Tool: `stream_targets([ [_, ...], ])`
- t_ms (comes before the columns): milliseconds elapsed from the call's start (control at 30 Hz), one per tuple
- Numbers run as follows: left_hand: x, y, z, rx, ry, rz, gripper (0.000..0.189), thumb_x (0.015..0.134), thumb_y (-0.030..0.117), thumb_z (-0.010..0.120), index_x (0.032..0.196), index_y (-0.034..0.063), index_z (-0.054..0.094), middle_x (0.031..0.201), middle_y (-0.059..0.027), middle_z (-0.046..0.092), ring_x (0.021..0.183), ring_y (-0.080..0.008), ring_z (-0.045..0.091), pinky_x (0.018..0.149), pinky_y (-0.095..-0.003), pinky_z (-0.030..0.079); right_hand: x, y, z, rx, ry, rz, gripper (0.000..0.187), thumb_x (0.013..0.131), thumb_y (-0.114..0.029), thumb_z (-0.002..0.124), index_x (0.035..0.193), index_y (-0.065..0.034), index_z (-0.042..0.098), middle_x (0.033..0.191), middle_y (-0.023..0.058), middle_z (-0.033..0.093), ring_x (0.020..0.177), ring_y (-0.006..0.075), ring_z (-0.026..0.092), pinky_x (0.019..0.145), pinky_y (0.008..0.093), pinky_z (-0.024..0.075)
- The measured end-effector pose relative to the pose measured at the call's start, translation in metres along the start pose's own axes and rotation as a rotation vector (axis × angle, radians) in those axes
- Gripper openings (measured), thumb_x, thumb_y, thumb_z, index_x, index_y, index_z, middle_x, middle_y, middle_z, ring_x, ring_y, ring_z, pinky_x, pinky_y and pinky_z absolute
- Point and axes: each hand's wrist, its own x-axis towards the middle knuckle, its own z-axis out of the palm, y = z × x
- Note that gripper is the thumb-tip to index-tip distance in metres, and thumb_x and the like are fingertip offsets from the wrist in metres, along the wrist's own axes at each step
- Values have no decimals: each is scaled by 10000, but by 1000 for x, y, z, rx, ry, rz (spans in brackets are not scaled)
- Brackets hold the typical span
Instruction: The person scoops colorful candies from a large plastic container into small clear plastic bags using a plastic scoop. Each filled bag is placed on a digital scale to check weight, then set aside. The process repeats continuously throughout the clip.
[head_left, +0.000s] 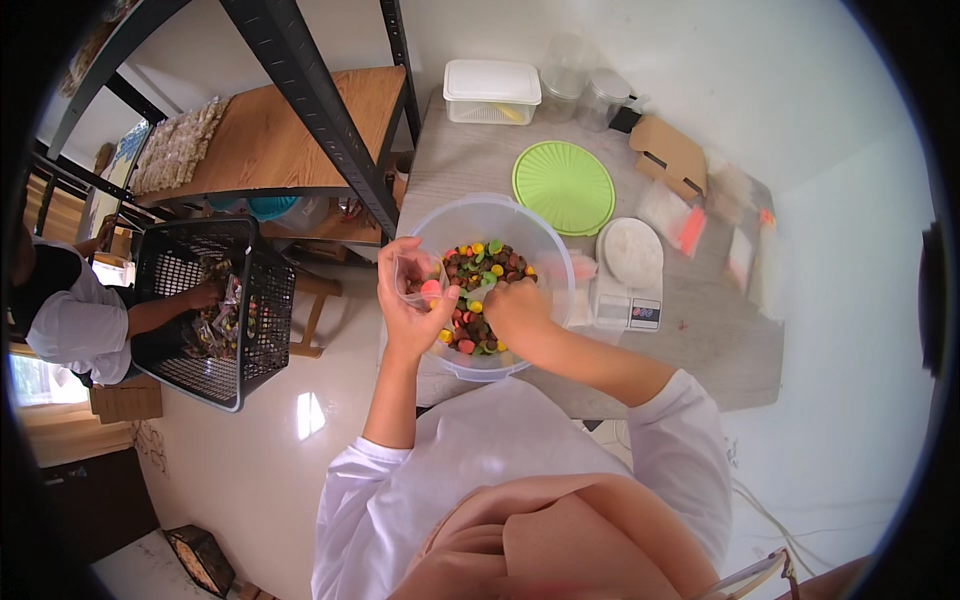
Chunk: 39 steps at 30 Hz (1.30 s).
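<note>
A round translucent plastic tub stands on the table in front of me. Inside it lie many button-shaped candies in brown, yellow, green and pink. My left hand holds a clear plastic cup over the tub's left side, with a few candies, one of them pink, visible in it. Lowered into the tub, my right hand is closed around a small translucent utensil, whose tip is among the candies; its exact shape is partly hidden by the fingers.
Behind the tub lies a green lid. A kitchen scale stands to its right, with plastic bags and a cardboard box beyond. Black shelving borders the left side. A co-worker reaches into a black basket of packets.
</note>
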Motion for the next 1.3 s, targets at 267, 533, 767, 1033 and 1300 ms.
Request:
stream_targets([
  [267,1,0,-1,-38,-17,-9,619,663,127,743,1194,43,434,883,-32,504,767,-105,465,675,-238,403,1,0,-2,42,-110,-27,81,700,-130,609,669,-118,683,682,51,646,689,200,653,541,350,466],
  [533,1,2,-1,-29,-35,-12,589,678,117,726,1185,32,438,878,-41,515,797,-120,480,722,-255,415,4,-2,4,179,-71,-40,92,704,-126,604,673,-79,676,679,82,643,663,234,660,513,366,498],
  [767,3,-1,-1,-30,-33,12,580,678,123,726,1175,21,447,888,-54,534,801,-129,488,742,-269,420,7,-3,12,244,-241,-28,111,736,-130,596,781,-75,682,754,88,661,703,239,668,540,380,519],
  [1033,1,0,-1,-27,-29,-3,577,673,107,716,1178,32,449,885,-53,533,804,-132,492,745,-273,426,8,18,7,370,-299,-86,143,850,-194,526,819,-100,631,751,107,649,736,284,627,753,425,389],
  [1300,7,3,-2,-176,-56,-92,557,709,111,701,1194,41,435,903,-41,500,801,-113,470,739,-260,420,14,45,-6,579,-341,-78,237,867,-298,490,819,-113,630,754,88,650,747,296,613,804,426,333],
])
